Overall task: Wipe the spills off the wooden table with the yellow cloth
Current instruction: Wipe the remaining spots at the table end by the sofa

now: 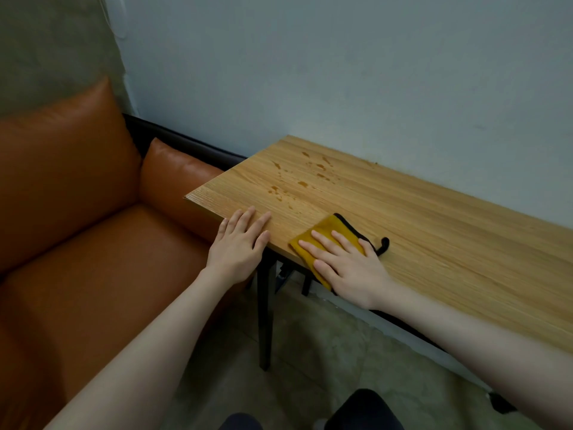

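A wooden table [434, 231] stands against the wall. Amber spills [297, 181] are scattered as drops and streaks over its far left part. A folded yellow cloth [328, 228] with black trim and a black loop lies at the table's near edge. My right hand [344, 265] rests flat on the cloth, fingers spread and pointing toward the spills. My left hand [240, 243] lies flat on the bare front-left edge of the table, fingers apart, holding nothing. The spills lie beyond both hands and are apart from the cloth.
An orange leather sofa [77, 228] sits close against the table's left end. A pale wall [341, 72] runs behind the table. Black table legs [265, 321] stand on a grey-green floor [325, 367]. My knees show at the bottom edge.
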